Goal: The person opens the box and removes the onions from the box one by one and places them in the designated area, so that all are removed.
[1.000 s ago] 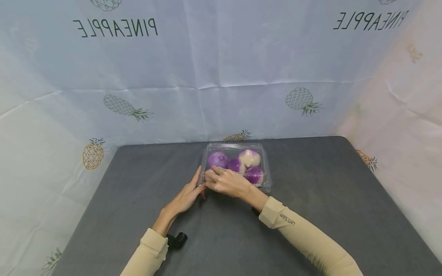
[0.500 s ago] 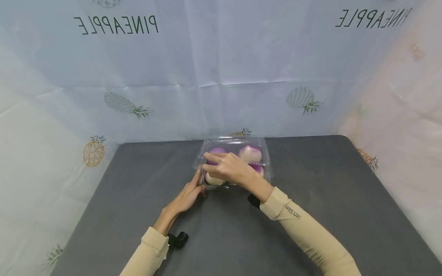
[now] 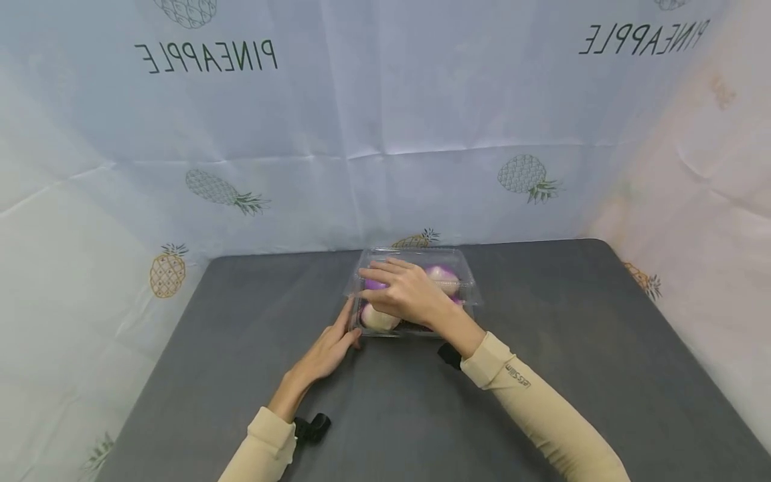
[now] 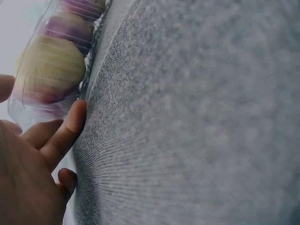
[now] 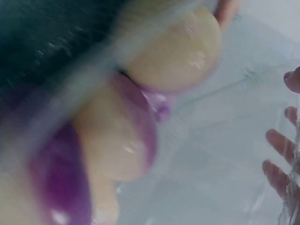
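Observation:
A clear plastic clamshell box (image 3: 414, 333) holds several round purple-and-white turnips (image 3: 381, 319), also large in the right wrist view. Its hinged lid (image 3: 415, 256) is tipped up part way, the front edge raised off the base. My left hand (image 3: 322, 351) rests against the box's left front corner; in the left wrist view its extended fingers (image 4: 70, 124) lie along the plastic side. Over the box, my right hand (image 3: 409, 294) is spread at the lid, fingers pointing left. In the right wrist view, its fingers (image 5: 276, 176) show nearly straight, close to clear plastic.
The box stands near the back edge of a dark grey table (image 3: 542, 375). Behind it hangs a pale cloth (image 3: 385, 107) printed with pineapples. A black wrist mount (image 3: 312, 428) sticks out beside the left sleeve.
The lid lay over the turnips a second ago; its front edge has come up with my right hand, which moved back and slightly right. My left hand stays at the corner.

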